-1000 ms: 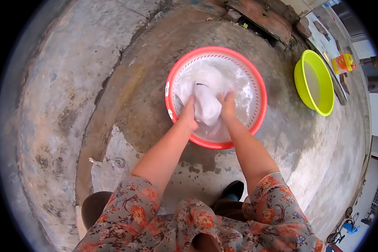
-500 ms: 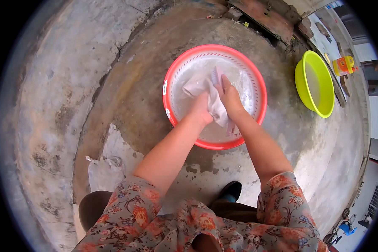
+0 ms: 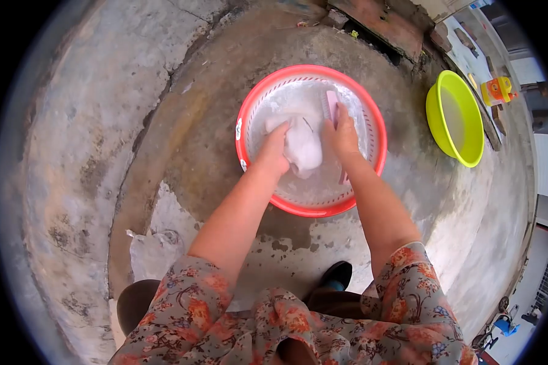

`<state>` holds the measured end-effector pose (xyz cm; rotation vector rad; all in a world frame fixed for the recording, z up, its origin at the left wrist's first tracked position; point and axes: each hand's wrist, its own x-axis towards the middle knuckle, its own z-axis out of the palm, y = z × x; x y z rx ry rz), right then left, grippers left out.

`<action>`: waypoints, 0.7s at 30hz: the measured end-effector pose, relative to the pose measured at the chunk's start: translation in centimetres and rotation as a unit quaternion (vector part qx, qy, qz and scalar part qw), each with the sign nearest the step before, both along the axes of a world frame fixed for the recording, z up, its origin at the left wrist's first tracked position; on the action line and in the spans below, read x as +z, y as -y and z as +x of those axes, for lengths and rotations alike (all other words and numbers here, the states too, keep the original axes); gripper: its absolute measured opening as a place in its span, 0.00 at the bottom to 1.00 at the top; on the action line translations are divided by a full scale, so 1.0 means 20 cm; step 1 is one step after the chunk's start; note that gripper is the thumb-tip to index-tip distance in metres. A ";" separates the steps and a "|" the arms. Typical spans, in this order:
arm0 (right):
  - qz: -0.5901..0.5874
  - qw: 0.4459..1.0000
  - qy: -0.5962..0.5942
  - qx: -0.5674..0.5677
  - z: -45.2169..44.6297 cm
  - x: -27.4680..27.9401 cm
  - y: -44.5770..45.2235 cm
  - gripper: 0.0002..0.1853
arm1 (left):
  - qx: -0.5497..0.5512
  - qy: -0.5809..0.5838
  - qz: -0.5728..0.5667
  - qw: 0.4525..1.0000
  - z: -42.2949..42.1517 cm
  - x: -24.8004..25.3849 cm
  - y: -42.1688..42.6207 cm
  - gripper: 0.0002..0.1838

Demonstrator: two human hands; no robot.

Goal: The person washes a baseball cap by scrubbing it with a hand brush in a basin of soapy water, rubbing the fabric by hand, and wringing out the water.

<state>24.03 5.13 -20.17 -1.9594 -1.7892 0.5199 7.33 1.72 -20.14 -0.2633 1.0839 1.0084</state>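
Observation:
A red-rimmed basin (image 3: 382, 125) with water in it sits on the ground in front of me. On its left side my left hand (image 3: 275, 152) is closed around a bunched, wet white cloth (image 3: 304, 146), which bulges to the right of my fingers. My right hand (image 3: 343, 135) grips a pink scrub brush (image 3: 331, 104) by its handle, with the bristles facing left. A gap separates the brush from the cloth. The lower end of the handle shows below my right wrist.
A yellow-green basin (image 3: 430, 115) stands to the right, with a yellow and orange bottle (image 3: 497, 91) beyond it. A crumpled plastic bag (image 3: 155, 252) lies at lower left. Boards and bricks (image 3: 386, 24) line the far edge of the concrete ground.
My hands have moved apart. The cloth has gone from draped between both hands to a bunched bulge at my left hand, and the brush has shifted right, away from it.

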 end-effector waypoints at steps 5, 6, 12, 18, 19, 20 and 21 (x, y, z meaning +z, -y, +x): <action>-0.099 0.994 0.033 0.011 -0.03 -0.17 0.12 0.31 | 0.042 -0.095 -0.010 0.995 0.01 -0.22 0.07 0.25; -0.090 0.996 -0.008 0.002 -0.04 -0.23 0.15 0.31 | 0.027 -0.057 -0.015 0.998 0.02 -0.23 0.08 0.25; -0.092 0.972 -0.200 0.079 -0.10 0.05 0.19 0.32 | -0.029 0.113 -0.042 0.992 0.02 0.01 0.11 0.27; -0.137 0.938 0.023 0.316 -0.18 0.46 0.32 0.27 | 0.015 0.143 0.056 0.988 0.02 0.06 0.02 0.23; -0.122 0.928 0.083 0.341 -0.19 0.46 0.33 0.26 | 0.012 0.133 0.082 0.988 0.03 0.02 0.02 0.21; -0.123 0.928 0.084 0.341 -0.19 0.43 0.29 0.26 | 0.010 0.123 0.107 0.987 0.05 -0.01 0.02 0.20; -0.107 0.957 0.034 0.268 -0.19 0.35 0.20 0.25 | -0.009 0.097 0.118 0.988 0.07 0.06 0.04 0.18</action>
